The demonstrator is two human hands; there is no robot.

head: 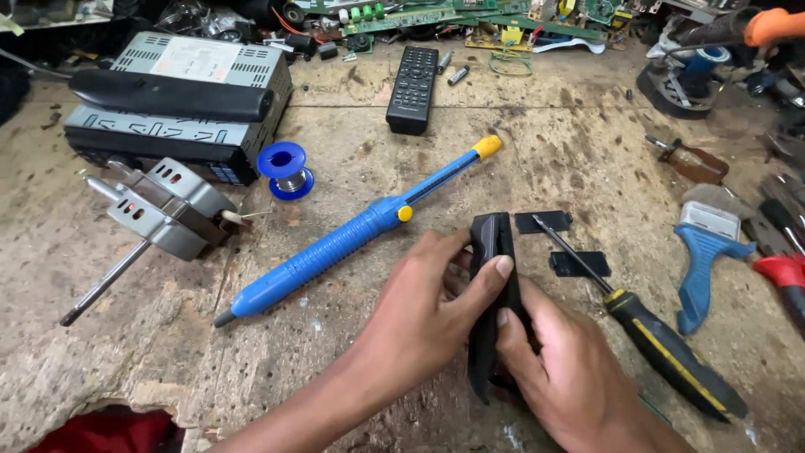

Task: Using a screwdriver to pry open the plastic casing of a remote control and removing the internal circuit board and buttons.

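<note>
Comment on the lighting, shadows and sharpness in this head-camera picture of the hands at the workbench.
Head view: soft, even light, only faint shadows beneath the left hand and right hand; the black casing they hold and the blue desoldering pump are sharp; mild glare on the screwdriver handle; the far clutter bends slightly from wide-angle distortion.

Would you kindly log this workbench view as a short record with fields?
Surface: worn workbench
Left hand: grips slim black device, thumb on its edge
Right hand: supports the device's lower part
Right of device: black-and-yellow screwdriver, two small black plates
Left of device: blue desoldering pump, solder spool, small motor
Far side: black remote, car stereo unit
</note>
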